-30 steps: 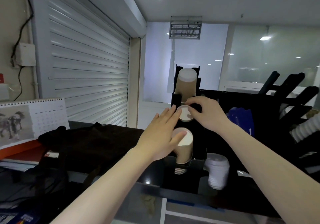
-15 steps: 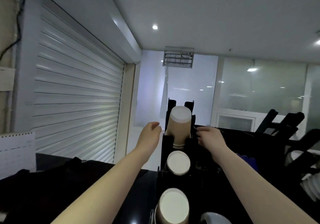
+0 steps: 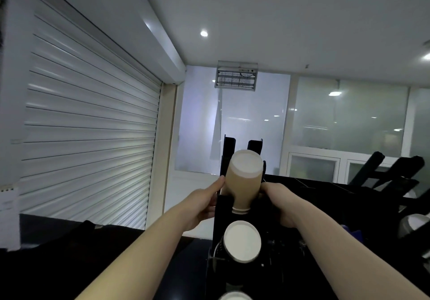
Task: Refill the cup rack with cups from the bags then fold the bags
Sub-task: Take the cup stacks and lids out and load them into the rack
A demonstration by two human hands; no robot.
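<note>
Head view, item record.

**Item 1: stack of nested tan paper cups with white bases [image 3: 243, 178].** Location: top slot of the tall black cup rack [image 3: 221, 220], leaning toward the camera, base end outward, rims down in the slot.
Handling (judged): very light, with thin walls that dent under a hard squeeze. The nested stack is stiffer than one cup but may slide apart if pulled by the end cup alone. The paper skin offers fair friction.
Best hold (judged): both palms on opposite flanks near mid-length, pressing lightly, or push on the flat base to seat the stack deeper.

**Item 2: white-based paper cup stack in the middle slot [image 3: 242, 241].** Seated, untouched. A third white base [image 3: 235, 296] shows at the bottom edge.

**Item 3: left hand [image 3: 202, 204].** Against the left flank of item 1 and the rack's left wall, with the visible fingers stretched nearly straight, touching and not wrapped round.

**Item 4: right hand [image 3: 279, 197].** At the right flank of item 1. Its fingertips pass behind the stack, so whether they curl round it cannot be told.

**Item 5: bags.** Not in view.

**Surroundings:** white slatted roller shutter [image 3: 93, 125] to the left, and a dark glossy counter [image 3: 69, 265] beneath the rack.

**Stage (judged):** steadying or seating the top stack. Bag folding not yet begun.
</note>
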